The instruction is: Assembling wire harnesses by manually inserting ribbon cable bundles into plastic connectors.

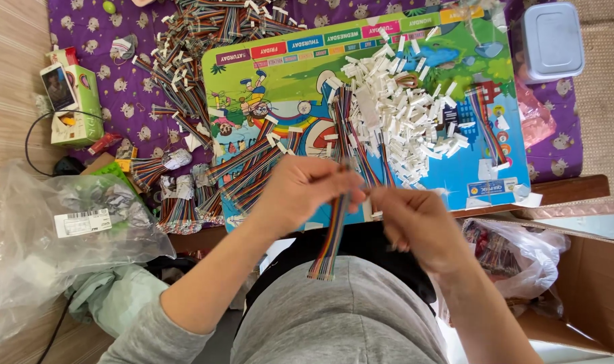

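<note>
My left hand (303,190) pinches the upper end of a rainbow-coloured ribbon cable (330,239), which hangs down toward my lap. My right hand (415,219) is closed at the same end of the cable, fingertips meeting those of the left hand; whatever small part it holds is hidden. Just beyond the hands lies a heap of small white plastic connectors (404,111) on a colourful cartoon board (361,94). Loose ribbon cables (253,172) lie on the board's left part.
More cable bundles (185,50) lie on a purple cloth (118,87). A clear plastic bag (57,236) sits at left, a small green box (74,101) above it. A grey lidded container (549,40) stands top right, an open cardboard box (590,283) with a bag lower right.
</note>
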